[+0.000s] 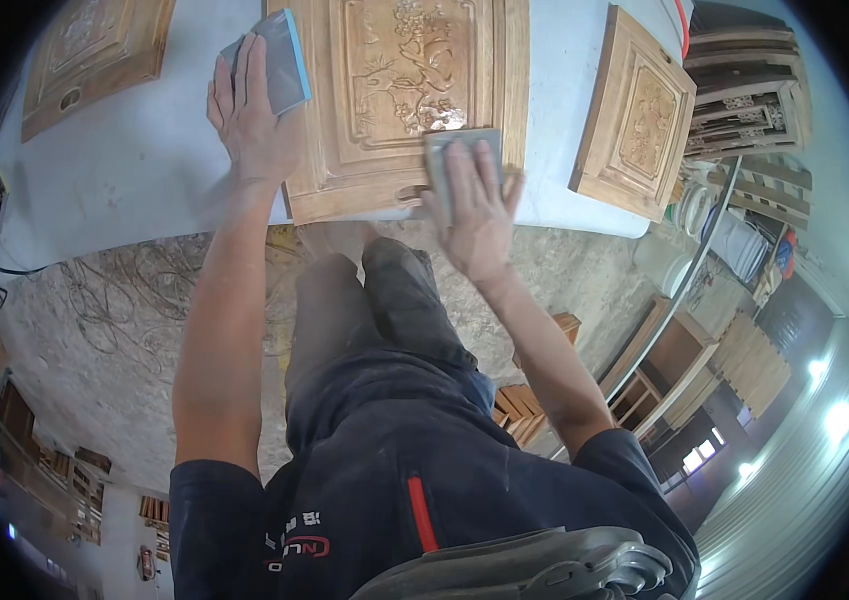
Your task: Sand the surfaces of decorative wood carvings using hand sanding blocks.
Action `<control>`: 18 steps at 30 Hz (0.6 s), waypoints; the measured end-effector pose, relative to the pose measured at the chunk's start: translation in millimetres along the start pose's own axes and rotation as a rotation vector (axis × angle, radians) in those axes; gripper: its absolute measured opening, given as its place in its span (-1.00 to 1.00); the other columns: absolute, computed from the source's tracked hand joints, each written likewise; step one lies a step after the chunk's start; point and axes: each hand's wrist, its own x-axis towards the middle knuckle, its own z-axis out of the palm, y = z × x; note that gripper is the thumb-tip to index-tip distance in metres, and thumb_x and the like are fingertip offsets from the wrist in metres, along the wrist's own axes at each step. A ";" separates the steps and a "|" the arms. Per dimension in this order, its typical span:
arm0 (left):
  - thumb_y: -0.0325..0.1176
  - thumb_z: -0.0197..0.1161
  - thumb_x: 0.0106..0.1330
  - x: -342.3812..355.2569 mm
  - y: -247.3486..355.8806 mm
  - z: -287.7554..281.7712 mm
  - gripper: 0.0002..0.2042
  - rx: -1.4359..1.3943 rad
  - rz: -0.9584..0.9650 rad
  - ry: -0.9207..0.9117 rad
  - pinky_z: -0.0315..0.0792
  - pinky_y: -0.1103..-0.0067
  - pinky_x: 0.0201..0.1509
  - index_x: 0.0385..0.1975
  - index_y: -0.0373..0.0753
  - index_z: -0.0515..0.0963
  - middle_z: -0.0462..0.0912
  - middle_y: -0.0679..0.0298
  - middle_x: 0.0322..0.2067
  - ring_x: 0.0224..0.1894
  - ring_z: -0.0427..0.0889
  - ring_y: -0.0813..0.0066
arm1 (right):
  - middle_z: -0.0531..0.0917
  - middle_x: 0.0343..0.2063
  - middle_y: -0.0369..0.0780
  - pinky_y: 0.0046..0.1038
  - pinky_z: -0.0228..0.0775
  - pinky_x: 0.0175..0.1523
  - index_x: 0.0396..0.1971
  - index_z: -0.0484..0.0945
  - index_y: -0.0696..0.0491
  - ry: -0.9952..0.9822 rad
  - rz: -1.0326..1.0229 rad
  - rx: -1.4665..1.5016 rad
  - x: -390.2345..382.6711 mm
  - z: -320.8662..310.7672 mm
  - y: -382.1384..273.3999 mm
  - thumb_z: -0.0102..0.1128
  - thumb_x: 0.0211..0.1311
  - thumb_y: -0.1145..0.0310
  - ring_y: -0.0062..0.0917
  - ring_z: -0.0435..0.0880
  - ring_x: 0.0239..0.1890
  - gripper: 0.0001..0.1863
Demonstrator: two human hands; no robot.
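A carved wooden door panel lies on the white-covered table in front of me, its raised relief shiny. My left hand grips a grey sanding pad with a blue edge, tilted against the panel's left side. Its fingers lie along the pad's face. With its fingers over a second, flatter grey sanding pad, my right hand presses on the panel's near right part. Slight blur surrounds that hand. Beside this pad, a small oval recess shows in the panel's near rail.
More carved panels lie at the table's far left and right. The white table ends just before my legs. Cables are strewn over the floor at left. Stacked wooden frames and buckets stand to the right.
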 end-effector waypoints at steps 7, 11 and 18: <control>-0.14 0.33 0.36 4.2 9.3 2.5 -0.20 0.007 -0.001 0.028 -0.15 0.07 0.70 0.62 -0.09 0.22 0.32 0.30 0.60 0.66 0.11 -0.09 | 0.60 0.40 -0.14 0.43 -0.18 0.59 0.47 0.42 0.13 0.221 0.329 0.213 34.6 28.0 -58.9 0.18 0.55 0.05 -0.13 0.31 0.62 -0.34; -0.17 0.34 0.35 1.2 6.5 -2.7 -0.20 0.005 -0.021 0.008 -0.14 0.07 0.70 0.62 -0.10 0.22 0.33 0.30 0.60 0.66 0.10 -0.10 | 0.57 0.43 -0.12 0.41 -0.15 0.58 0.46 0.41 0.18 0.108 0.042 0.168 31.3 21.1 -56.3 0.18 0.56 0.03 -0.09 0.31 0.61 -0.32; -0.18 0.35 0.35 8.1 12.5 -4.2 -0.19 0.016 -0.041 -0.005 -0.14 0.06 0.70 0.62 -0.11 0.22 0.33 0.28 0.60 0.66 0.10 -0.12 | 0.55 0.46 -0.09 0.38 -0.14 0.57 0.48 0.38 0.21 0.190 0.096 0.064 38.2 19.9 6.9 0.19 0.56 -0.02 -0.05 0.32 0.61 -0.27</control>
